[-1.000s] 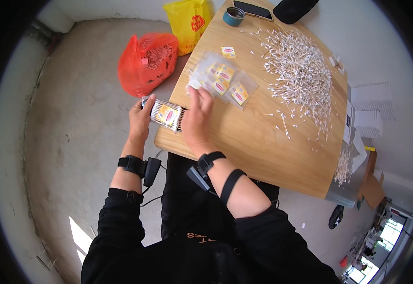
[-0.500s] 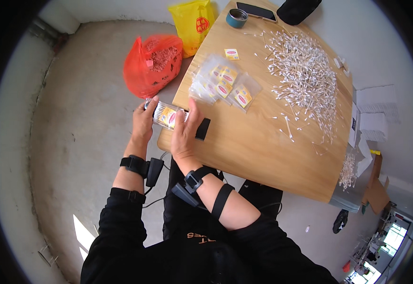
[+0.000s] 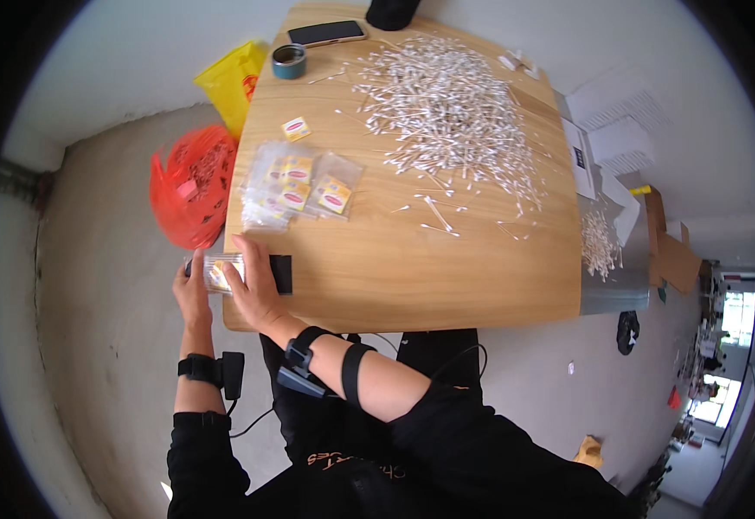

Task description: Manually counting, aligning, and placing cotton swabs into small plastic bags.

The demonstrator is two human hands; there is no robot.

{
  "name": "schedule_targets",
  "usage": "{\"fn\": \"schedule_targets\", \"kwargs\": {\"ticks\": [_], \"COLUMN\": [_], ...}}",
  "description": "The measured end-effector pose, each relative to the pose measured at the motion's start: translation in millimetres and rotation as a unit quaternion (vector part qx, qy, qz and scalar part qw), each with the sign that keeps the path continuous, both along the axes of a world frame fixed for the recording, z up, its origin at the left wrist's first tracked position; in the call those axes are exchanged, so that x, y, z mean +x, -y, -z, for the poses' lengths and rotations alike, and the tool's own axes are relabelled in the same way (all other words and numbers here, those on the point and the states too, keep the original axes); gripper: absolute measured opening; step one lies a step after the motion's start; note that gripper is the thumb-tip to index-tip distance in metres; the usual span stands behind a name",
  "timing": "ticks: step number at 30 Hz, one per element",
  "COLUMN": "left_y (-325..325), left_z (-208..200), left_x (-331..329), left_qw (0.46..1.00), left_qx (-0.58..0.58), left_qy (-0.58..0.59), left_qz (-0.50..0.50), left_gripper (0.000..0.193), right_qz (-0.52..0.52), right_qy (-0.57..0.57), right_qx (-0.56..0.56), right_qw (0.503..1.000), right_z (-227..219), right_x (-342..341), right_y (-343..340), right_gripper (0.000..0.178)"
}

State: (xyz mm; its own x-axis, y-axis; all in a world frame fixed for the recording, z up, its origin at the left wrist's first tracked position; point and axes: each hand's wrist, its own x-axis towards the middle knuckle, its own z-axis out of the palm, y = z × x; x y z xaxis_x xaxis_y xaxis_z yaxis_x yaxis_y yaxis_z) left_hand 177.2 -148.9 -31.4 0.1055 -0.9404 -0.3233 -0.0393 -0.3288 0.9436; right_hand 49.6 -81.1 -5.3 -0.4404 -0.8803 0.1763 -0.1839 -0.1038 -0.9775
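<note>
A clear packet of cotton swabs [image 3: 214, 275] with a yellow and white label is held at the table's near left corner. My left hand [image 3: 192, 292] grips its left end, fingers closed round it. My right hand [image 3: 258, 292] closes on the other end, its thumb lying across the label. A black flat object [image 3: 281, 274] lies on the table just right of the right hand, partly covered by it. Farther back are clear plastic bags [image 3: 265, 203] with yellow label cards [image 3: 335, 195] in them, and a single card [image 3: 296, 129].
A large heap of loose cotton swabs [image 3: 451, 108] spreads over the wooden table [image 3: 412, 285]. A teal cup [image 3: 289, 62] and a phone [image 3: 327, 33] are at the far left. Beside the table are a red bag [image 3: 170, 195] and a yellow bag [image 3: 232, 82].
The view has turned, so the table sits farther left and straighter in it. Both hands still hold the swab packet; my right thumb now lies over its label.
</note>
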Motion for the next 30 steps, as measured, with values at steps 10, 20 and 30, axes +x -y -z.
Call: {"fn": "schedule_targets", "kwargs": {"ticks": [10, 20, 30], "left_y": [-41, -120, -108], "left_z": [-35, -61, -31], "left_x": [-30, -230, -266], "left_qw": [0.841, 0.775, 0.666], "left_qx": [-0.377, -0.384, -0.376], "left_qy": [0.387, 0.275, 0.459], "left_qz": [-0.006, 0.419, 0.453], "left_gripper": [0.044, 0.080, 0.097], "right_qz": [0.204, 0.216, 0.237], "right_qy": [-0.111, -0.200, -0.082], "right_qx": [0.197, 0.204, 0.098], "right_qw": [0.952, 0.934, 0.963], "right_z": [-3, 10, 5], "right_x": [-239, -288, -287], "right_y": [-128, -123, -145], "right_gripper": [0.042, 0.015, 0.017]}}
